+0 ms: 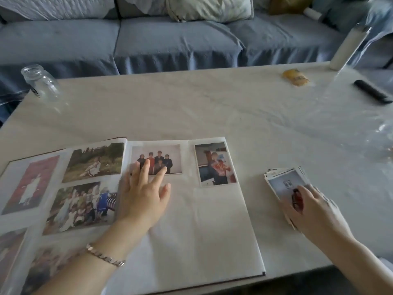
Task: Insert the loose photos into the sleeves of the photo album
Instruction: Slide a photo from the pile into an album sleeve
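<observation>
The photo album (202, 231) lies open on the table. Its left page carries several photos. Two photos sit on its right page: a group portrait (156, 154) at top left and an upright photo (214, 163) beside it. My left hand (144, 194) lies flat with spread fingers on the right page, fingertips over the group portrait's lower edge. A stack of loose photos (286, 184) sits on the table to the right of the album. My right hand (312, 209) rests on top of the stack with fingers curled at its near edge.
A glass jar (40, 83) stands at the table's far left corner. A yellow packet (295, 77), a white roll (348, 47) and a black remote (371, 91) are at the far right. Crumpled clear plastic (378, 137) lies near the right edge. A blue sofa (170, 39) stands behind.
</observation>
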Tool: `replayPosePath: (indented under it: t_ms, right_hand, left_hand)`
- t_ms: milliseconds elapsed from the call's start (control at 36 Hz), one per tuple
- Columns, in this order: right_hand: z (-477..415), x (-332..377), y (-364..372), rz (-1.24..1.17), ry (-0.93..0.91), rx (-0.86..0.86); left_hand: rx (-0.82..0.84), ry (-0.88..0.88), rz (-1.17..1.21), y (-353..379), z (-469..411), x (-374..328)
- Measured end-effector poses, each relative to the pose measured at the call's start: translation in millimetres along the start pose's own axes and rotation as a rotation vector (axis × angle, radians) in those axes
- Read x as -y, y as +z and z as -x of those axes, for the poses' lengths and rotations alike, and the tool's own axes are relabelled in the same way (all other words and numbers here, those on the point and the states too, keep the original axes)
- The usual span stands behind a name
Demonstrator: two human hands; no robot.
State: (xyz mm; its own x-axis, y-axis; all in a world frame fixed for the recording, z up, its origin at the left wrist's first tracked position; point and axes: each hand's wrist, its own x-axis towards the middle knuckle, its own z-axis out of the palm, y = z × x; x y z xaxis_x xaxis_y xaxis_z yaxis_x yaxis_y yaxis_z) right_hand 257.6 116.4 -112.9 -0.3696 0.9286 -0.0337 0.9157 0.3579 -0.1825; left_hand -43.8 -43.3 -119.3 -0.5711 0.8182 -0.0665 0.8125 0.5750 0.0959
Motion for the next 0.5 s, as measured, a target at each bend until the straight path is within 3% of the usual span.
replayPosePath:
  t_ms: [222,417,500]
  right_hand:
    - [0,-11,13,0.081,-0.149,-0.109]
    - [-4,-11,2,0.063,-0.204,0.007]
    - [-4,-12,6,0.014,-0.212,-0.13]
  left_hand:
    - [-0.103,0.01,0.302,-6,4,-21]
    - [-0.073,0.041,0.494,-18,12,-34]
    - [-0.073,0.099,0.514,-23,15,-39]
